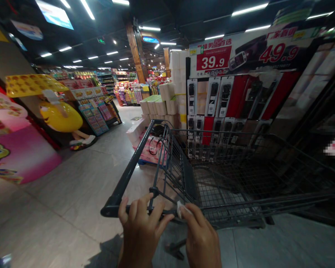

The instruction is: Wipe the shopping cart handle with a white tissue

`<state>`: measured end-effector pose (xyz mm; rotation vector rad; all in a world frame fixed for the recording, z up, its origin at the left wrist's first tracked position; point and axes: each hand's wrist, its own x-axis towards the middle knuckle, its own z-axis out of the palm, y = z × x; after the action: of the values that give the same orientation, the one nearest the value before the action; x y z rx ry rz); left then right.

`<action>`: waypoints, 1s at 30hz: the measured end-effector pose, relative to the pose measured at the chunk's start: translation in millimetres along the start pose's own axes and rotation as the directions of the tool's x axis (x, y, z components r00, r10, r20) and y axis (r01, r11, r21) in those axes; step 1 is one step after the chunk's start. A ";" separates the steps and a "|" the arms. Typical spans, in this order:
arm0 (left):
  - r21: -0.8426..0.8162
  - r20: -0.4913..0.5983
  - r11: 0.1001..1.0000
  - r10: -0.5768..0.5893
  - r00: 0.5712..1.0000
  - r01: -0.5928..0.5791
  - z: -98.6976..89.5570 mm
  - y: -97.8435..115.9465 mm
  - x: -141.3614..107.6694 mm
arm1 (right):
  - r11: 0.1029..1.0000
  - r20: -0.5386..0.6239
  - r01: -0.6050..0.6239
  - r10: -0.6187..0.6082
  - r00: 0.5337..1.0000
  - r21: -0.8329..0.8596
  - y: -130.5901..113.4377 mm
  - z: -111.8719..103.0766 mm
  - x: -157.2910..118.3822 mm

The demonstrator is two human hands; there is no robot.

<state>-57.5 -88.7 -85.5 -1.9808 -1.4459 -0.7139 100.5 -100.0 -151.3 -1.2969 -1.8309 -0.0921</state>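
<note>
A dark metal shopping cart [220,186] stands side-on, its handle bar [128,173] to the left and its wire basket reaching to the right. My left hand [141,223] rests on the near side bar of the cart by the handle's end, its fingers spread over the bar. Just right of it, my right hand [201,230] pinches a small white crumpled piece [179,209], which looks like tissue, against or close to the same bar. The basket's wire floor shows through the mesh.
Behind the cart is a belt display [213,96] with price signs. Stacked paper packs [158,106] stand left of it. A yellow figure [61,115] and a pink display [22,149] stand at the left, on grey tiled floor [80,186].
</note>
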 end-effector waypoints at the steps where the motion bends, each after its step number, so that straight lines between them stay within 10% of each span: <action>1: -0.004 -0.001 1.000 -0.007 1.000 0.007 -0.2 0.4 -0.1 | 0.999 -0.012 -0.034 0.034 0.999 -0.012 2.4 -4.8 1.7; 13: 0.022 0.001 0.999 0.023 1.000 -0.023 -0.9 -0.6 -0.4 | 1.000 0.011 -0.001 0.001 1.000 0.029 -4.3 5.1 0.9; 22: 0.034 -0.002 0.999 0.037 0.999 -0.037 -0.5 0.0 -1.4 | 0.990 0.059 -0.143 0.141 0.988 0.022 -0.1 -28.1 14.4; 30: -0.026 -0.026 0.997 -0.073 0.997 0.072 -0.1 8.7 1.3 | 0.991 -0.058 -0.008 0.016 0.998 0.134 -10.8 9.5 -3.0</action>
<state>-48.8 -90.0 -85.7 -1.9384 -1.5061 -0.7910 86.5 -102.3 -155.0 -1.1987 -1.7486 -0.0007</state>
